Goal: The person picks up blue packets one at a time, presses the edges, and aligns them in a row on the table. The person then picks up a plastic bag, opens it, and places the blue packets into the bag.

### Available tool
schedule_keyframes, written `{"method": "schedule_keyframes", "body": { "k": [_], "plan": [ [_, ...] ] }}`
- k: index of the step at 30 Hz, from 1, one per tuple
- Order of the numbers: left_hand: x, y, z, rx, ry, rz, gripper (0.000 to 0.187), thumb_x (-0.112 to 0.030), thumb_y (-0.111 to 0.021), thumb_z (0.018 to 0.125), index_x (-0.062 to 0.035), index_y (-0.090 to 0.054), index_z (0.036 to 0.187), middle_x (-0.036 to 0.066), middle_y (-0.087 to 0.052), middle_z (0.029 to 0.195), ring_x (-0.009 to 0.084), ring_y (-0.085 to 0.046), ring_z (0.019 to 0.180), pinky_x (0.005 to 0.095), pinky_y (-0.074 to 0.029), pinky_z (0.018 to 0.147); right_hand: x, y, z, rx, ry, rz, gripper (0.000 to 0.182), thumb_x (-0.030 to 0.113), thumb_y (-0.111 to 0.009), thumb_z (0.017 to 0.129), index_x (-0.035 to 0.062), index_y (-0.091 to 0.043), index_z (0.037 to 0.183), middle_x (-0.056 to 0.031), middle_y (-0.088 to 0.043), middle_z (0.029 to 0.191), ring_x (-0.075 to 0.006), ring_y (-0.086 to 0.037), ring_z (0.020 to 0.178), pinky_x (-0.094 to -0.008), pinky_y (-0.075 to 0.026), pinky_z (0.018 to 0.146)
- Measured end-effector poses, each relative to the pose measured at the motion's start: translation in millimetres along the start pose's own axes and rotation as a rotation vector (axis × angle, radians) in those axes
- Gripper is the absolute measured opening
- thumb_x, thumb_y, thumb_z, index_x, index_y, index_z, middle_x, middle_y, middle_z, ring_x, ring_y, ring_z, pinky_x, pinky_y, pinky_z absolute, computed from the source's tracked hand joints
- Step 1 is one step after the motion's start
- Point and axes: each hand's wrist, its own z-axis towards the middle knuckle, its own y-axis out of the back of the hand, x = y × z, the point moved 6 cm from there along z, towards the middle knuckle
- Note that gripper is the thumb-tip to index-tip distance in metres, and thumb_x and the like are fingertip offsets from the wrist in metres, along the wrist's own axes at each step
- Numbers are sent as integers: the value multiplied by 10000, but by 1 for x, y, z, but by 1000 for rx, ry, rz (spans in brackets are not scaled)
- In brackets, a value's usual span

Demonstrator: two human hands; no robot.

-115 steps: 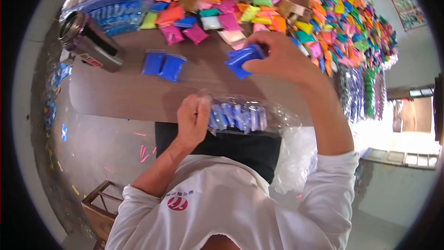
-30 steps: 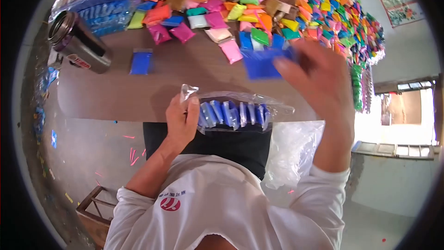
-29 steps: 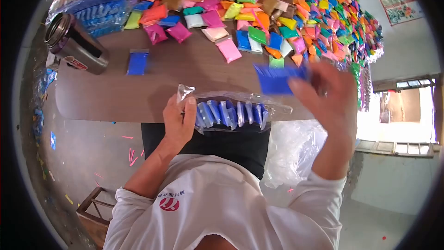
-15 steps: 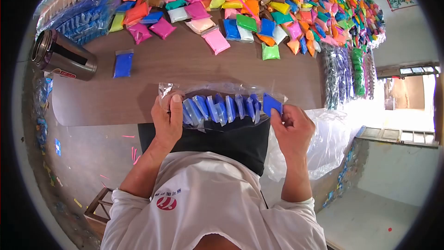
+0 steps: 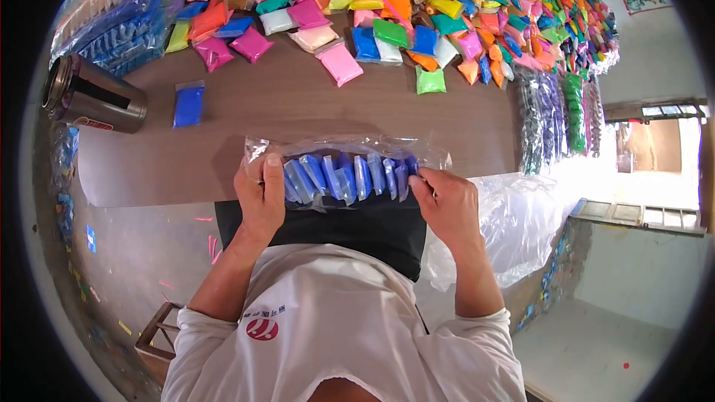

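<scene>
A long clear plastic bag [image 5: 357, 143] lies across the table's front edge, holding a row of several small blue packets [image 5: 344, 182] standing side by side. My left hand [image 5: 259, 190] is closed on the bag's left end, thumb on top. At the right end, my right hand [image 5: 450, 205] has its thumb and fingers pinched at the last blue packet, which is mostly hidden and stands against the row. One more blue packet [image 5: 188, 106] lies flat on the table, up and left of the bag.
A large pile of coloured packets [image 5: 447, 7] covers the table's far side. A steel flask [image 5: 100, 97] lies at the left, near bagged blue packets [image 5: 123, 37]. Filled bags [image 5: 547, 123] hang at the right edge, above a clear plastic sheet [image 5: 521, 223].
My right hand has moved down and left, bringing the blue packet from the bag's right end in against the row. The view has shifted slightly.
</scene>
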Motion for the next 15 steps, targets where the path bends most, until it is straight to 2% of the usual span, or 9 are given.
{"method": "schedule_keyframes", "body": {
  "k": [2,3,4,6,9,10,12,13,15],
  "plan": [
    [-5,-1,1,-28,-32,-5,272,-171,-441,989,12,-565,830,50,-534,756,143,-461,704,297,-385,633,0,14,-4,45,-96,204,107,122,-647,845,27,-642,796,-140,-592,642,-308,-555,537,-349,-449,519],
    [-9,-1,2,-13,-15,-3,281,-173,-438,992,24,-583,853,56,-557,770,145,-483,716,292,-401,648,-12,22,-10,49,-136,242,102,100,-640,857,10,-645,810,-132,-592,628,-230,-554,518,-290,-439,520],
    [-7,-1,2,-4,-4,-5,284,-172,-437,993,27,-585,852,53,-556,762,145,-483,710,293,-401,643,-20,33,-12,15,-160,355,106,97,-626,882,4,-666,852,-88,-595,612,-126,-535,531,-254,-424,522],
    [-3,0,1,15,16,-7,291,-169,-434,994,32,-590,852,47,-554,746,145,-483,696,295,-401,633,-20,62,-10,-102,-214,390,134,109,-609,911,-3,-683,908,-33,-610,631,-67,-522,563,-239,-421,526],
    [-6,-1,3,-28,-2,2,275,-164,-453,984,25,-598,847,67,-555,722,157,-494,673,300,-400,616,-12,94,1,-252,-208,380,188,161,-601,940,-2,-691,960,-1,-602,643,-53,-520,578,-218,-418,537],
    [-4,-1,2,-8,4,25,280,-168,-445,985,26,-609,867,68,-582,767,152,-515,709,291,-414,651,-4,102,8,-286,-202,372,206,184,-605,944,-2,-690,966,0,-600,646,-52,-522,581,-213,-417,541],
    [6,2,-2,17,17,88,296,-178,-431,986,26,-630,907,70,-637,858,141,-558,781,273,-443,720,26,112,31,-298,-38,299,208,191,-616,939,-4,-686,961,-20,-606,665,-62,-543,596,-220,-428,548],
    [7,2,-1,-16,50,50,214,-177,-509,945,-11,-610,855,129,-561,719,229,-535,660,357,-415,615,41,111,44,-263,51,296,200,183,-620,935,-6,-683,956,-28,-606,661,-69,-549,596,-223,-432,549],
    [29,3,-9,-6,61,183,178,-163,-519,924,-15,-595,859,157,-572,741,324,-547,676,422,-413,619,78,101,75,-169,192,316,167,155,-624,916,-1,-676,943,-73,-602,657,-110,-565,587,-250,-442,556]
  ]
}}
